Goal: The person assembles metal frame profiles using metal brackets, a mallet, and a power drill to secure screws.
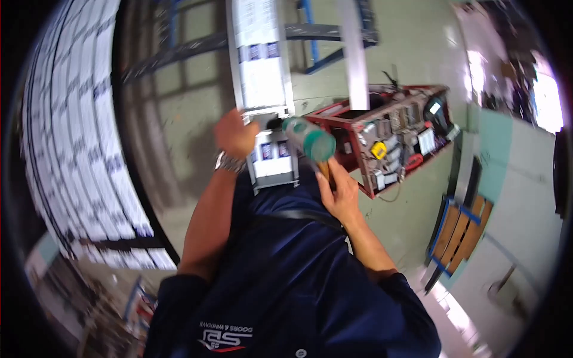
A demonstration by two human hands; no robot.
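Observation:
My right hand (339,194) is wrapped round the wooden handle of a mallet (305,138). Its clear and green head slants over the right rail of a long metal frame (262,77), where white and blue protective film shows. At the frame's left rail my left hand (237,134) is closed, with a metal watch (229,162) on its wrist; cannot tell what its fingers hold. A small dark piece (274,124) lies between that hand and the mallet head, near a crosspiece. The frame's near end reaches my waist.
A red tool trolley (358,140) with hardware and a yellow tape measure (379,150) stands close on the right. Film-wrapped profiles (77,119) are stacked at left. Dark support bars (179,53) run beneath the frame. A wooden-slatted rack (462,235) stands farther right.

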